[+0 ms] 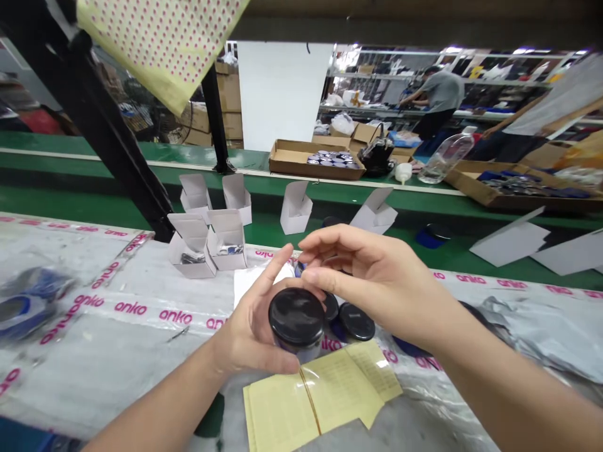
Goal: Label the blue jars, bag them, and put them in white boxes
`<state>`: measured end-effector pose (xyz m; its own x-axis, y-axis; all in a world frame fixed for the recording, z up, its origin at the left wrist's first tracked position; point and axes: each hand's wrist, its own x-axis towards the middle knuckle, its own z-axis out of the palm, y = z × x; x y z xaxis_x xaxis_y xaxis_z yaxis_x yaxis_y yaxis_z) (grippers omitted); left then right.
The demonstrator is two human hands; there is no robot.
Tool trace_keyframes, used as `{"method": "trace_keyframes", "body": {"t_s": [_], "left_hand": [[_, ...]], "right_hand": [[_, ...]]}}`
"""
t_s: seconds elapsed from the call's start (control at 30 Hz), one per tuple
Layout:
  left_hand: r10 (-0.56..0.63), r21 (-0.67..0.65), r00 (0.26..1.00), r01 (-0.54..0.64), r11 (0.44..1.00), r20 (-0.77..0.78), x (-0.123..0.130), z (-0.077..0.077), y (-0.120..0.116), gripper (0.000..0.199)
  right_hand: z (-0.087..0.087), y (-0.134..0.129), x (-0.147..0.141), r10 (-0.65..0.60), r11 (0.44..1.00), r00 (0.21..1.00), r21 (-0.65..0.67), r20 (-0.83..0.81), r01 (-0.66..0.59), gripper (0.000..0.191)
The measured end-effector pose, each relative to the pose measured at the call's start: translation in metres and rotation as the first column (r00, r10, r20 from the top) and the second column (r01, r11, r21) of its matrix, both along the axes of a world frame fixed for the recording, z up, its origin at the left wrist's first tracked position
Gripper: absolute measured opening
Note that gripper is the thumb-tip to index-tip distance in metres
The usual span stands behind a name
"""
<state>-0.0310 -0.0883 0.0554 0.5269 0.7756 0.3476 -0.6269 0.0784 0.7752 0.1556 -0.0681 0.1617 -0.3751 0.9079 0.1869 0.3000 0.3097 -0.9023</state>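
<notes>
A round jar with a glossy black lid (pixel 296 317) sits in my left hand (pixel 249 333), the thumb along its near side and the fingers behind it. My right hand (pixel 362 270) hovers just above and right of the lid, fingers curved and apart from the thumb, with nothing visible between them. Behind the jar, partly hidden by my right hand, stand more black-lidded round jars (pixel 357 321). Below the hands lies a stack of yellow printed slips (pixel 282 411) with a rubber band around it.
Open white boxes (pixel 191 254) stand at the table's far edge and on the green conveyor (pixel 264 220). Beyond are a cardboard tray (pixel 287 164) of round pieces, a plastic bottle (pixel 445 157) and another tray (pixel 499 196). A black post (pixel 108 132) rises at left. People work farther back.
</notes>
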Motion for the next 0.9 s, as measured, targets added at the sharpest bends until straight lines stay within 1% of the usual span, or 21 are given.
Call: {"method": "trace_keyframes", "body": {"t_s": [0.1, 0.23, 0.3, 0.4, 0.47, 0.53, 0.63, 0.73, 0.8, 0.9], "left_hand": [[-0.027, 0.005, 0.999, 0.027, 1.0, -0.023, 0.001, -0.001, -0.001, 0.108], [-0.007, -0.01, 0.995, 0.006, 1.0, -0.1, 0.0, -0.002, -0.001, 0.108], [-0.01, -0.026, 0.992, 0.006, 1.0, -0.129, 0.0, -0.002, -0.001, 0.108], [-0.024, -0.024, 0.988, 0.02, 1.0, -0.151, 0.0, -0.001, -0.001, 0.103], [-0.042, -0.02, 0.987, 0.039, 0.999, -0.155, 0.0, -0.001, 0.0, 0.1], [-0.062, -0.012, 0.987, 0.061, 0.998, -0.148, 0.0, -0.002, 0.0, 0.1], [-0.086, 0.008, 0.986, 0.088, 0.996, -0.141, 0.0, -0.004, 0.001, 0.1], [-0.102, 0.005, 0.986, 0.104, 0.995, -0.135, 0.0, -0.004, 0.0, 0.097], [-0.099, -0.007, 0.988, 0.098, 0.995, -0.117, 0.0, -0.005, -0.001, 0.102], [-0.061, -0.019, 0.99, 0.059, 0.998, -0.126, 0.001, -0.005, -0.002, 0.117]], "right_hand": [[-0.001, -0.001, 0.0, -0.048, 0.993, 0.998, 0.111, 0.04, 0.044, 0.013], [0.0, 0.0, 0.0, -0.077, 0.979, 0.989, 0.198, 0.127, 0.051, 0.013], [0.003, 0.002, 0.0, -0.06, 0.968, 0.978, 0.252, 0.2, 0.008, 0.013], [0.01, 0.006, 0.004, 0.003, 0.945, 0.952, 0.309, 0.305, -0.103, 0.013], [0.015, 0.009, 0.008, 0.047, 0.936, 0.928, 0.308, 0.37, -0.17, 0.015], [0.019, 0.012, 0.013, 0.073, 0.935, 0.904, 0.286, 0.421, -0.208, 0.016], [0.022, 0.013, 0.018, 0.071, 0.946, 0.9, 0.258, 0.43, -0.198, 0.018], [0.019, 0.012, 0.019, 0.071, 0.958, 0.904, 0.223, 0.421, -0.179, 0.02], [0.014, 0.01, 0.019, 0.064, 0.973, 0.921, 0.182, 0.385, -0.144, 0.021], [0.005, 0.007, 0.016, 0.013, 0.99, 0.977, 0.132, 0.213, -0.042, 0.023]]}}
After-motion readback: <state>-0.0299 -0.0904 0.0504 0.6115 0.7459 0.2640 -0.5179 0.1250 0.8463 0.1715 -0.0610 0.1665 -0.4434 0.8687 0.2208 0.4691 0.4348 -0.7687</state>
